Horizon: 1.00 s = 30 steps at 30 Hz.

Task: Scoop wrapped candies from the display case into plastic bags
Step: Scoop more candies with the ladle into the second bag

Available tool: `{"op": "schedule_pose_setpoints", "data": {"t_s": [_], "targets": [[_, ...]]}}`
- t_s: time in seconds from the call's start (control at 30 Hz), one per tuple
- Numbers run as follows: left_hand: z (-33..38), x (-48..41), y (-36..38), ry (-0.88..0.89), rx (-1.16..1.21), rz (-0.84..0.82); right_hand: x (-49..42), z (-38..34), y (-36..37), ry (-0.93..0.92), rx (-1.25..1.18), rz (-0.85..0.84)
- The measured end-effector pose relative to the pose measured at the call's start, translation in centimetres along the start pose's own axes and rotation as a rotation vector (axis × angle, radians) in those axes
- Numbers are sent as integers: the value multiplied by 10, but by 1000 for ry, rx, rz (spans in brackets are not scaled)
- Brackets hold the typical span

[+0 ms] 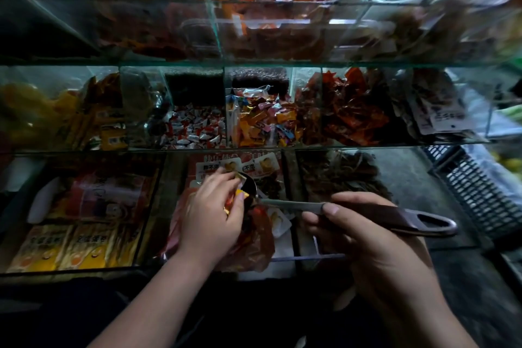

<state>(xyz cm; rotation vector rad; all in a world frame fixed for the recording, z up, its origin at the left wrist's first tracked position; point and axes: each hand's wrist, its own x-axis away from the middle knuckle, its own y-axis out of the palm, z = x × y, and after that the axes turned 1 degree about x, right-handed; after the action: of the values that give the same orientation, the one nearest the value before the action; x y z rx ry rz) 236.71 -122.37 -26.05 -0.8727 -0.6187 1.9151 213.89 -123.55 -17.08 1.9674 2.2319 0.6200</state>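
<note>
My right hand grips the dark handle of a metal scoop, whose bowl points left over the bottom middle compartment. My left hand is beside the bowl, its fingers pinching wrapped candies in yellow and orange foil at the scoop's edge. Under that hand hangs a reddish translucent plastic bag with candies inside; whether the hand also holds the bag is hidden. On the middle shelf, one compartment holds mixed wrapped candies and another white-and-red candies.
The glass display case has three tiers split by glass dividers, all filled with packaged snacks. Yellow packets lie bottom left, dark dried goods bottom right. A black plastic crate stands at the right on the floor.
</note>
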Motion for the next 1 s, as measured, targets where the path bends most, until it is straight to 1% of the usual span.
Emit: {"op": "schedule_pose_setpoints", "data": {"t_s": [0.13,0.17,0.23,0.3,0.37,0.4,0.43,0.5,0.53,0.57,0.63,0.7,0.77,0.8,0.9,0.97,1.0], "targets": [[21,-39,-8,100,48,77,-14,-15,9,13,-99,22],[26,-47,-11,112,96,120,-19,-17,10,19,-150,34],[32,-59,-18,134,213,262,-32,-22,12,22,-245,71],[33,-64,-22,131,290,395,-48,-21,15,-12,-308,113],[30,-61,-22,85,338,406,-67,-14,26,-73,-320,148],[28,-59,-20,61,348,376,-77,-8,33,-127,-256,153],[26,-56,-18,37,350,338,-86,-1,41,-212,-100,149],[22,-52,-14,-13,339,265,-105,15,51,-454,370,100],[20,-51,-13,-38,330,238,-113,20,56,-560,562,46],[19,-51,-12,-55,321,219,-120,24,58,-636,704,-26],[19,-51,-12,-60,312,201,-130,26,58,-753,917,-151],[19,-50,-12,-47,311,203,-129,24,54,-814,1069,-202],[17,-50,-12,-55,297,210,-119,20,49,-865,1147,-220],[15,-51,-12,-68,285,204,-111,17,48,-899,1139,-224],[13,-53,-11,-95,267,154,-84,10,43,-975,963,-179],[14,-53,-12,-95,270,109,-59,2,41,-974,838,-143],[14,-52,-12,-91,264,90,-48,0,40,-946,770,-146]]}}
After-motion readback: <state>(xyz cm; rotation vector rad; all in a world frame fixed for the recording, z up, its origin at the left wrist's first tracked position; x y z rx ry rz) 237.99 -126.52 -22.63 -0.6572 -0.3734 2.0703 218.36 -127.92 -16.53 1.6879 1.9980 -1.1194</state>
